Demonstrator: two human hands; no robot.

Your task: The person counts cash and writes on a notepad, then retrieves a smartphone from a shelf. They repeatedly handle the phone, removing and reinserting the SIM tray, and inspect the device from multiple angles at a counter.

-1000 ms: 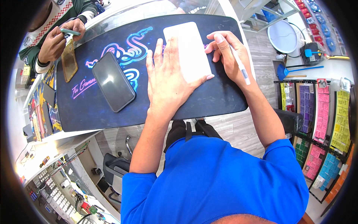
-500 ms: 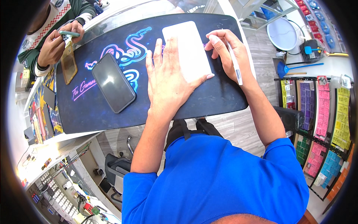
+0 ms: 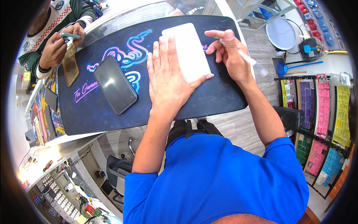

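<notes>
My left hand point(image 3: 166, 72) lies flat with its fingers stretched out, pressing on the left side of a white pad of paper point(image 3: 192, 50). Its thumb crosses the pad's near edge. Just right of the pad, my right hand point(image 3: 233, 56) is raised and holds a white pen point(image 3: 246, 58), smeared by motion, between its fingers; the index finger points left. To the left of my left hand, a dark smartphone point(image 3: 116, 85) rests face up on a black desk mat point(image 3: 179, 112) with a colourful printed pattern.
Across the table at the far left, another person's hands point(image 3: 56, 46) hold a phone point(image 3: 71, 36) above an amber phone case point(image 3: 71, 67). A rack of coloured cards point(image 3: 322, 112) and a black speaker point(image 3: 289, 117) stand to the right. A chair point(image 3: 117, 168) is at the lower left.
My right hand has turned, its index finger now stretched left and the pen tilted farther to the right. My left hand stays on the pad, its fingers slightly closer together.
</notes>
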